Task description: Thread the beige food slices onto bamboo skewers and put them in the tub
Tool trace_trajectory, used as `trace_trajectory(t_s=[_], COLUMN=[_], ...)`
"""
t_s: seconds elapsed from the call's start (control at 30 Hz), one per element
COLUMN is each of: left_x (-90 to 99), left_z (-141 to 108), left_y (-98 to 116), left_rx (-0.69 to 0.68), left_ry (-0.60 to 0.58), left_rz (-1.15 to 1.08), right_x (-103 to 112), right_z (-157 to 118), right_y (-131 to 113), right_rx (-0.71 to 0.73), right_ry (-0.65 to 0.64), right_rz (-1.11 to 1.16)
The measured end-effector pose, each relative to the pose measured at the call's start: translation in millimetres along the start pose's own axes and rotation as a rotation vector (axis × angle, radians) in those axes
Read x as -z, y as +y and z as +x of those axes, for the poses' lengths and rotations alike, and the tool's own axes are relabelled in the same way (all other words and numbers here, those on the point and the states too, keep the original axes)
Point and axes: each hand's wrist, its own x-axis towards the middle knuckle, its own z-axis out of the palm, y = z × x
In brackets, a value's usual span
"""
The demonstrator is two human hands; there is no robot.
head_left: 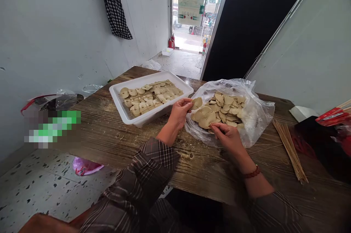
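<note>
"Worn, dark wood makes up our table, with a pale wall alongside and a bright doorway beyond. What could trip us up?"

"We'd worry most about the pale slice tearing, if the thin stick were pushed through too near its edge. Pressing hard with fingertips close to the point could also prick us."

"How are our hands set?"

"Our left hand has thumb and fingers closed on the rim of that slice. Our right hand pinches the near end of the stick, fingertips together, at the near side of the heap. Broad slices lie between them; how many are threaded, we can't tell."

"And around that?"

"Loose slices are heaped in the clear plastic bag, its crumpled mouth spread wide. Just left of it sits our white tray, laden skewers lying in rows inside. Over to the right, apart from the bag, is a bundle of bare sticks."
</note>
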Motion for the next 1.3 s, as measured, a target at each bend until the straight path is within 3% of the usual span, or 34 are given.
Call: trace_trajectory(t_s=[0.4, 0.6, 0.8, 0.93, 1.07, 1.2, 1.3], left_x=[-0.3, 0.2, 0.3, 0.6, 1.6, -1.4, -4.1], left_z=[0.9, 1.1, -1.7, -1.9, -0.1, -2.5, -5.6], left_y=[-1.6, -4.0, -3.2, -3.2, -5.5, -5.4, -2.6], left_rx=[-0.130, -0.075, 0.079, 0.195, 0.176, 0.053, 0.072], left_ry=[-0.055, -0.149, -0.151, -0.211, -0.208, -0.162, -0.166], left_rz=[0.183, 0.235, 0.026, -0.049, -0.062, 0.053, 0.010], right_x=[-1.4, -1.4, -1.6, -1.1, -0.8, -1.1, -1.1], right_z=[1.0, 1.4, 2.1, 2.4, 2.3, 1.7, 1.0], right_y=[-0.9, -0.1, -3.7, -6.7, -6.2, -3.7, -3.5], right_rx=[-0.027, -0.059, -0.179, -0.200, -0.190, -0.201, -0.212], right_ry=[-0.012, -0.015, 0.002, -0.001, -0.046, -0.083, -0.070], right_rz=[0.037, 0.077, 0.244, 0.288, 0.319, 0.363, 0.391])
